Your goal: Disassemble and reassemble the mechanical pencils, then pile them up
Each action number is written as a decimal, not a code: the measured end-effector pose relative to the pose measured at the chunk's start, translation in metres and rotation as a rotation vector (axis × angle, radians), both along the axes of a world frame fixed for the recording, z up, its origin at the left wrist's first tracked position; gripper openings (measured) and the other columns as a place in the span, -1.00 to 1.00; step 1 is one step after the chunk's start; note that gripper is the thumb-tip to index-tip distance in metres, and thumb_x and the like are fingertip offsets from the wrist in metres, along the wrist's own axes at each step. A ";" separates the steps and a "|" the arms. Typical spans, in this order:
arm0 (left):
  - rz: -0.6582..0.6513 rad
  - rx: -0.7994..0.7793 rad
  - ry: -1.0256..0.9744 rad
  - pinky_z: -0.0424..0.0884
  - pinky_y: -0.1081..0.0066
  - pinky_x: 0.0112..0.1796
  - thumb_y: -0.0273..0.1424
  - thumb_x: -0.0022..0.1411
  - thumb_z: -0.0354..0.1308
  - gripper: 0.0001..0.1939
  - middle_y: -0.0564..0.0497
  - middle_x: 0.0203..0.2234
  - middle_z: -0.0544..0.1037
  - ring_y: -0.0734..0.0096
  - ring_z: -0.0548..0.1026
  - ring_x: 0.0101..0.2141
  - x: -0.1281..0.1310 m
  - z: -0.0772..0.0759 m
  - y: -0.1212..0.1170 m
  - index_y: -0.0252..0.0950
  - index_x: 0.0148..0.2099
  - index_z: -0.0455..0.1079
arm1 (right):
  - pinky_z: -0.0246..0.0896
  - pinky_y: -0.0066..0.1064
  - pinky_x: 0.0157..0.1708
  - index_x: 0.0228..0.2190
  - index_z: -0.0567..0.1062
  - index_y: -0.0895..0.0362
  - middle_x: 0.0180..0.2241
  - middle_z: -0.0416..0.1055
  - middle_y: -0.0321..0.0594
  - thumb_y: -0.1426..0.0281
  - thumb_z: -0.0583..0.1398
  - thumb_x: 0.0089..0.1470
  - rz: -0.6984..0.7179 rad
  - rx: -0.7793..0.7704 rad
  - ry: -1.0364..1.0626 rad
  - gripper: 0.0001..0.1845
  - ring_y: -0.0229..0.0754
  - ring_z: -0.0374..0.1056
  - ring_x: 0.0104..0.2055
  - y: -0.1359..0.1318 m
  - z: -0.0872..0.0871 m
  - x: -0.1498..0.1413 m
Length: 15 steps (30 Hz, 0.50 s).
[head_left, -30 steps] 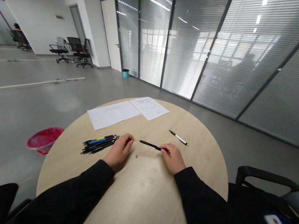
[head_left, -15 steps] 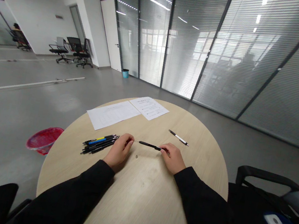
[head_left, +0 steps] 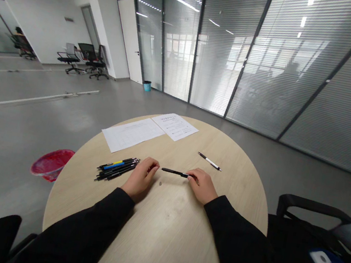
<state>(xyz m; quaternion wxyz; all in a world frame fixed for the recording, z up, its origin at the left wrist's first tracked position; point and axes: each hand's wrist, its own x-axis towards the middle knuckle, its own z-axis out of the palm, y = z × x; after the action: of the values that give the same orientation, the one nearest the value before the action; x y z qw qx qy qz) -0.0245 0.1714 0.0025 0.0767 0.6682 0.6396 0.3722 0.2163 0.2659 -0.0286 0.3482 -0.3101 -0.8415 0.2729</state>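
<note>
A black pen (head_left: 173, 172) is held nearly level just above the table, between my two hands. My right hand (head_left: 203, 185) pinches its right end between thumb and fingers. At the other end, my left hand (head_left: 141, 177) has thumb and fingertips closed together by the pen's tip. A thin, light piece shows between those fingertips and the dark barrel; what it is stays too small to make out. Close to my left hand, on its left, lies a pile of several pens (head_left: 116, 169), mostly black, with yellow and blue ones among them.
A white-and-black pen (head_left: 210, 161) lies beyond my right hand on the round wooden table (head_left: 160, 237). Two printed sheets (head_left: 134, 134) rest near the far edge. A red-lined bin (head_left: 52, 163) stands at the left; a chair (head_left: 314, 210) holding phones is at the right.
My left fingertips have shifted slightly right, closer to the pen's tip, so less of the thin piece shows. The pen and right hand have moved a touch left and down.
</note>
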 end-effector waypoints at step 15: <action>-0.026 -0.067 -0.184 0.35 0.32 -0.26 -0.23 0.31 0.00 -0.76 -0.01 -0.38 0.50 0.30 0.43 -0.34 -0.004 -0.008 0.004 -0.27 -0.25 0.38 | 0.20 -0.34 -0.25 -0.32 0.56 0.14 -0.36 0.46 -0.20 0.52 0.15 0.14 0.002 -0.001 0.004 -0.83 -0.17 0.33 -0.32 0.002 -0.003 0.000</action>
<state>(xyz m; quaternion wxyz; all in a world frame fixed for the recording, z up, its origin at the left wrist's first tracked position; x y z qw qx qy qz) -0.0284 0.1756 -0.0051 0.1622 0.6366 0.6330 0.4096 0.2164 0.2676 -0.0316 0.3495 -0.3089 -0.8410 0.2741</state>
